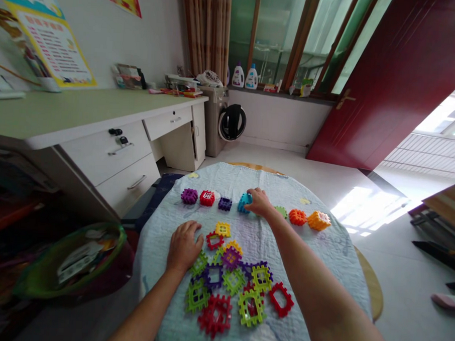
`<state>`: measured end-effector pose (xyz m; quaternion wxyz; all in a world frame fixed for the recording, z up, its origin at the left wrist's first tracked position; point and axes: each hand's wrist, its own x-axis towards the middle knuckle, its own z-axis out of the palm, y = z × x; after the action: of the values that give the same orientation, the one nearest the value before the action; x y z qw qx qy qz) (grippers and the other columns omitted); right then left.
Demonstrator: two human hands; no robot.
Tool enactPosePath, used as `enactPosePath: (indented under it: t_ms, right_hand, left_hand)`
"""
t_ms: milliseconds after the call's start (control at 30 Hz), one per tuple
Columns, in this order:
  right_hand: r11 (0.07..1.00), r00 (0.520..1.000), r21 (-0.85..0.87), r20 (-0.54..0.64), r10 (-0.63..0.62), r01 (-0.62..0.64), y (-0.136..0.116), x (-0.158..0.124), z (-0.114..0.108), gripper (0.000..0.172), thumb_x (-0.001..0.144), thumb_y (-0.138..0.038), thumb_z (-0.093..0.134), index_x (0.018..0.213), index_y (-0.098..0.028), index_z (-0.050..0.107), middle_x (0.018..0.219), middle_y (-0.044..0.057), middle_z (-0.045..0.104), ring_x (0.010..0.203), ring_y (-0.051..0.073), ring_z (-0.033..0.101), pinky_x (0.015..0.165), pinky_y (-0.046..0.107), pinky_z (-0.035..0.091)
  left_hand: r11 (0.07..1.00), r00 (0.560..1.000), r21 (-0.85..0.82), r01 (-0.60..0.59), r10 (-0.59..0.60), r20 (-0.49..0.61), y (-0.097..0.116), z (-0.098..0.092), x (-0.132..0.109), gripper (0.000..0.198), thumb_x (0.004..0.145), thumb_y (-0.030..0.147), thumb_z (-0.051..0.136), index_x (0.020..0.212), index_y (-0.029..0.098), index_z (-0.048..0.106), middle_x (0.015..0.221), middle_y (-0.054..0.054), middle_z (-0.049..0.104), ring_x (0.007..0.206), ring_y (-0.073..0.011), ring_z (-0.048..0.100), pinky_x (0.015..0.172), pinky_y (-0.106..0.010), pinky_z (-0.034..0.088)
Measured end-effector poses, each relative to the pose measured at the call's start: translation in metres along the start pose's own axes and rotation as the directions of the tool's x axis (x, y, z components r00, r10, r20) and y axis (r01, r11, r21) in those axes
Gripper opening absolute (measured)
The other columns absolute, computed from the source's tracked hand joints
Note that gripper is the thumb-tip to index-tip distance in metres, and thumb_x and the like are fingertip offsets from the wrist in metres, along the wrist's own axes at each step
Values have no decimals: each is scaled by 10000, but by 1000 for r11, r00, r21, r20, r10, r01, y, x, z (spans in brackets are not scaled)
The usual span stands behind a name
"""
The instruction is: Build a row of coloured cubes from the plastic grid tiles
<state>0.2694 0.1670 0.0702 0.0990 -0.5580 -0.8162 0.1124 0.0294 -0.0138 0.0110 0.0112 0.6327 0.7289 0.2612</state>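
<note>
My right hand point(259, 201) reaches across the round table, its thumb and fingers closed on a stack of light blue plastic building tiles point(243, 203). My left hand point(185, 244) lies on the cloth with its fingers loosely out, holding nothing, left of a heap of loose notched tiles. Nearest it are a yellow tile point(222, 229), a red tile point(214, 240) and a green tile point(200, 264). A back row has purple point(189, 196), red point(207, 198) and dark blue stacks point(225, 204) on the left. Green point(281, 211), orange point(298, 217) and yellow-orange stacks point(319, 221) stand to the right, the green partly hidden.
A pale blue cloth point(343, 276) covers the table. On the left are a desk with drawers point(111, 150) and a green-rimmed basket point(122, 246). A washing machine point(216, 125) and a red door point(382, 82) stand behind.
</note>
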Motion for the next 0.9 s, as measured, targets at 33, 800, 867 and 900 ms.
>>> enactPosePath:
  t_ms: [33,800,867,900]
  right_hand:
    - [1000,1000,2,6,-8,8,1,0,1,690,666,-323,741,1309,-207,517,1241,127,558,1109,269,508,931,363,381]
    - [994,998,91,5,-63,63,-3,-8,-10,837,665,-245,737,1411,-133,374,1367,173,508,1236,272,493,1057,391,342]
    - [981,994,174,-86,-73,87,-2,-24,-14,843,685,-273,722,1426,-121,349,1377,178,482,1257,272,468,1064,401,348]
    - [969,987,225,-144,-70,102,-1,-35,-15,823,701,-285,705,1427,-127,350,1370,173,482,1251,272,470,1050,404,369]
  left_hand:
    - [1000,1000,-1,-1,1,-1,0,0,0,263,817,275,510,1040,208,633,1165,-90,638,1112,-252,559,992,-399,423]
    - [1000,1000,-21,8,-8,-2,3,-2,0,264,810,261,514,1041,210,631,1163,-93,637,1120,-257,552,1002,-411,418]
    - [1000,1000,-19,13,-13,1,3,-3,0,263,808,264,514,1037,211,632,1160,-90,638,1118,-257,553,999,-409,420]
    - [1000,1000,-15,15,-15,3,3,-2,0,265,806,265,515,1036,209,633,1161,-90,638,1121,-257,552,999,-408,420]
